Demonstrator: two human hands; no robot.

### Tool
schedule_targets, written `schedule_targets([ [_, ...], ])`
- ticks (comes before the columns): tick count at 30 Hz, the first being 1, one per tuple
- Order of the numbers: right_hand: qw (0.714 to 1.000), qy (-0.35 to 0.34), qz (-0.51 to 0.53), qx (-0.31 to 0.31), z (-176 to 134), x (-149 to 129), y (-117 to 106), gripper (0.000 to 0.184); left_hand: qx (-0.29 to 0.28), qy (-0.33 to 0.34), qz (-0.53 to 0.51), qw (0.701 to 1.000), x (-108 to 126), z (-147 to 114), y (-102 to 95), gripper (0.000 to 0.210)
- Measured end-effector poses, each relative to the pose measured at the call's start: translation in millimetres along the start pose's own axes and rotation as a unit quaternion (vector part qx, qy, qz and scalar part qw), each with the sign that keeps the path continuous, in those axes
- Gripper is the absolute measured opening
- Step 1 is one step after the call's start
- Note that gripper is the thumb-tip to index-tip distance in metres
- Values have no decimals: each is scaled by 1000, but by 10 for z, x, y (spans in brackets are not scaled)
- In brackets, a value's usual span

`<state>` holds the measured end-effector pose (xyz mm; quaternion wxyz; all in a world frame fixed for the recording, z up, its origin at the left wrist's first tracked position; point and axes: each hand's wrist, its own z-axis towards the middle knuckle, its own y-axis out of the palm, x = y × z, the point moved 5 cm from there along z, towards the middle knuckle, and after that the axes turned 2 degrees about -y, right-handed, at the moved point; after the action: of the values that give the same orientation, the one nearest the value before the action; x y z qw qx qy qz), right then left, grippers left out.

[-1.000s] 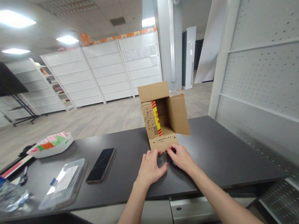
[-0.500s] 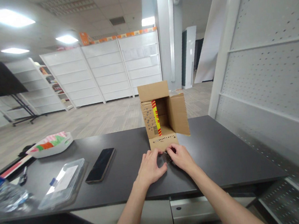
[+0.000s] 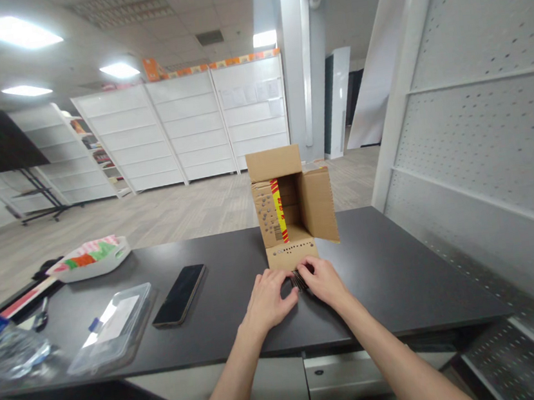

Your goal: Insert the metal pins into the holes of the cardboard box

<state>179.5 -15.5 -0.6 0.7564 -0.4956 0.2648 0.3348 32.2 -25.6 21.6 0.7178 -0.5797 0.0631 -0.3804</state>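
Note:
A bundle of thin, dark metal pieces (image 3: 298,280), resembling screws or nails, lies side by side on the table between my two hands. My left hand (image 3: 270,298) curls round its left side, fingertips at the far end and thumb at the near end. From the right, my right hand (image 3: 323,279) presses bent fingers against it, hiding part of it. Just beyond my fingertips stands an open cardboard box (image 3: 291,203), its opening facing me. Its lower flap (image 3: 293,256) lies toward me with a row of small dark dots, and grey round spots mark the left flap (image 3: 267,216).
On the dark table (image 3: 225,257), a phone (image 3: 180,295) and a clear plastic case (image 3: 112,328) lie left of my hands. Farther left are a water bottle (image 3: 2,346), a pen (image 3: 42,314) and a white basket (image 3: 95,266). A perforated panel (image 3: 478,135) borders the right side.
My left fingertips have shifted slightly to the right and nearer me along the metal pieces. My right hand, the box and the other objects look unmoved.

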Motion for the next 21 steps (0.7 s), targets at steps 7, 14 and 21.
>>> schedule_targets([
  [7,1000,-2,5,1,-6,-24,-14,23,0,0,2,1000,14,-2,-8,25],
  [14,1000,0,-1,-1,0,-23,-14,24,-2,-2,21,1000,10,5,-7,37],
  [21,1000,7,0,-4,-4,-33,-18,24,-8,-8,10,1000,3,9,-13,40],
])
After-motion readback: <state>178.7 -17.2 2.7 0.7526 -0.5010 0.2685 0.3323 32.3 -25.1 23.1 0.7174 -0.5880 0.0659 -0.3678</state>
